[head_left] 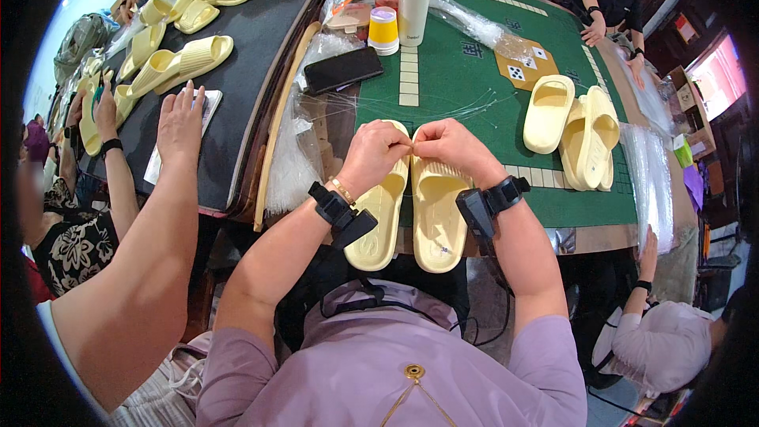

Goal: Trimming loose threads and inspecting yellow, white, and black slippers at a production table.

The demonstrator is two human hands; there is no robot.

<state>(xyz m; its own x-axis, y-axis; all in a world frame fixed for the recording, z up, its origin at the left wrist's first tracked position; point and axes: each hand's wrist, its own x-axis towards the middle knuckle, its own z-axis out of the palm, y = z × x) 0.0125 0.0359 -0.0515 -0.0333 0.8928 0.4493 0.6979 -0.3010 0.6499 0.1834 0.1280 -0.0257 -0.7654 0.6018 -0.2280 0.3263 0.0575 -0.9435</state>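
Observation:
A pair of pale yellow slide slippers, the left slipper (pixel 371 241) and the right slipper (pixel 439 239), lies side by side at the table's near edge, heels toward me. Over the straps, my left hand (pixel 370 160) and my right hand (pixel 457 152) meet with fingertips pinched where the two slippers touch. Whatever sits between the fingertips is too small to make out. Thin transparent strands (pixel 443 104) spread over the green mat just beyond my hands. To the right rest a single yellow slipper (pixel 548 115) and a stacked pair of yellow slippers (pixel 587 142).
A black phone (pixel 343 71), a white tumbler (pixel 414 4) and yellow-and-white cups (pixel 383 30) stand beyond my left hand. Several yellow slippers (pixel 190 59) cover the dark table (pixel 237 87) at left, where a neighbour's arm (pixel 150 229) reaches in. Plastic bags (pixel 650 182) lie at right, near other people.

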